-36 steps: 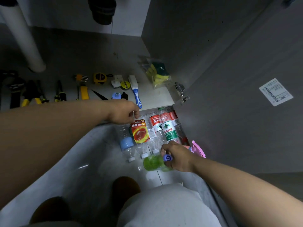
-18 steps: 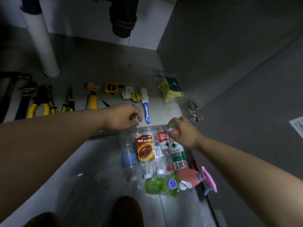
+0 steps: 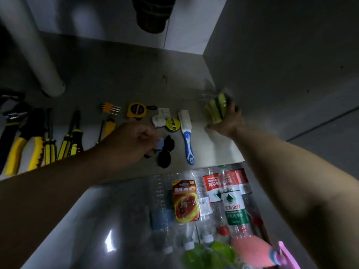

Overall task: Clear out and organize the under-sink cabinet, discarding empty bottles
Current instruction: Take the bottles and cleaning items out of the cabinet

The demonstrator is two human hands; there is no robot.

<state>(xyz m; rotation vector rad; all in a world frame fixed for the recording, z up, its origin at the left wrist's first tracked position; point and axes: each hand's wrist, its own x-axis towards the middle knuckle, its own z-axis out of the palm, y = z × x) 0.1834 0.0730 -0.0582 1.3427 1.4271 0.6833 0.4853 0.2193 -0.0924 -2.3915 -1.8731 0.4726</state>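
Observation:
My right hand (image 3: 228, 121) reaches into the cabinet's back right corner and is closed on the clear bag of yellow-green sponges (image 3: 215, 107). My left hand (image 3: 134, 142) is curled over the cabinet floor, its fingertips pinched on a small blue item (image 3: 160, 145) beside two black pieces (image 3: 165, 152). Several plastic bottles lie side by side on the floor in front of the cabinet: a green-label bottle (image 3: 234, 208), a red-label bottle (image 3: 211, 188) and a blue-label bottle (image 3: 161, 218). A red and yellow battery pack (image 3: 185, 200) rests on them.
Yellow-handled pliers (image 3: 19, 150) and screwdrivers (image 3: 68, 140) line the cabinet floor at left, then a yellow tape measure (image 3: 137, 110), a tape roll (image 3: 172, 124) and a blue-white brush (image 3: 186, 133). A white pipe (image 3: 35, 47) stands back left. A green bottle (image 3: 209, 255) and pink sprayer (image 3: 252, 251) lie nearest me.
My right hand let go of the green bottle, passed over the bottle row and took hold of the sponge bag. My left hand shifted from the battery pack onto the cabinet floor.

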